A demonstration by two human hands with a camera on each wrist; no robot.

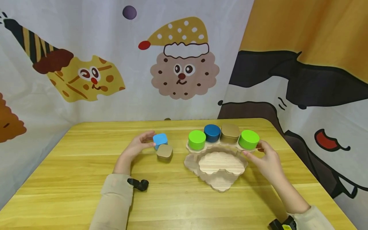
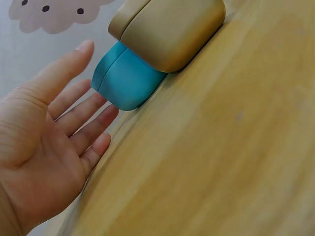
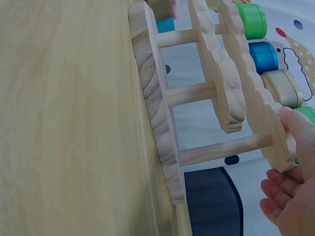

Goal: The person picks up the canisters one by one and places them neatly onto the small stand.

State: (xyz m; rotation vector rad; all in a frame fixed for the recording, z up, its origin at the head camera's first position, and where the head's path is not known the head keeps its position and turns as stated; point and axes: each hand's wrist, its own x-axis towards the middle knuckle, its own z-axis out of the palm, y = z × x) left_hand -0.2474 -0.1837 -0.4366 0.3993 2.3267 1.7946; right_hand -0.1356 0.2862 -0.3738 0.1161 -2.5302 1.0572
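Note:
My left hand [image 1: 148, 139] lies on the wooden table [image 1: 72, 166] with its fingers straight, reaching round a light blue tin [image 1: 160, 140] without gripping it. In the left wrist view the fingertips [image 2: 106, 113] lie right beside that blue tin [image 2: 125, 81]. A tan tin [image 1: 164, 151] stands against it. A tiered wooden stand [image 1: 219, 169] is at centre right. Its top tier carries a green tin [image 1: 197, 139], a dark blue tin [image 1: 212, 133], a tan tin [image 1: 230, 133] and another green tin [image 1: 249, 139]. My right hand [image 1: 253, 150] touches the top tier's right edge [image 3: 275, 142] with its thumb; the fingers hang loosely below.
Printed cartoon curtains [image 1: 181, 64] close off the back and both sides of the table. The table's right edge [image 1: 310, 172] runs close beside my right forearm. Bare tabletop lies at the front and far left.

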